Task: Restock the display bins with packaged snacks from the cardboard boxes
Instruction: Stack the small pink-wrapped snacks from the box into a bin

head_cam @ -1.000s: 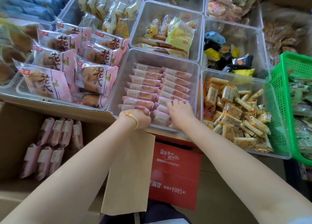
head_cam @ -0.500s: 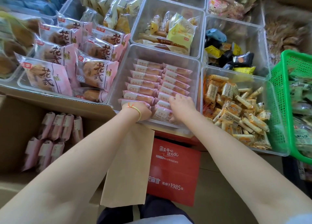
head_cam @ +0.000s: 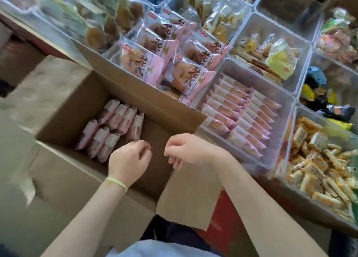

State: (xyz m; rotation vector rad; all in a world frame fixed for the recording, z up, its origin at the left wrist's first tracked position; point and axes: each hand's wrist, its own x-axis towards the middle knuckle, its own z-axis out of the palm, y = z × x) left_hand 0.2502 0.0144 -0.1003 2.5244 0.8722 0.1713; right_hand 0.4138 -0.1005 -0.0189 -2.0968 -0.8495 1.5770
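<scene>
The large pink packs point(head_cam: 139, 67) carry the dark characters 花式 beneath a small red brand tab too blurred to read. The slim pink bars in the clear bin point(head_cam: 242, 115) have a pale label that cannot be read either. A second ago both hands were in that bin, pressing on the front rows; now they hang over the open cardboard box point(head_cam: 64, 105). The left hand point(head_cam: 128, 160) and right hand point(head_cam: 186, 150) are loosely curled, seemingly holding nothing. More bars point(head_cam: 112, 129) lie inside the box.
</scene>
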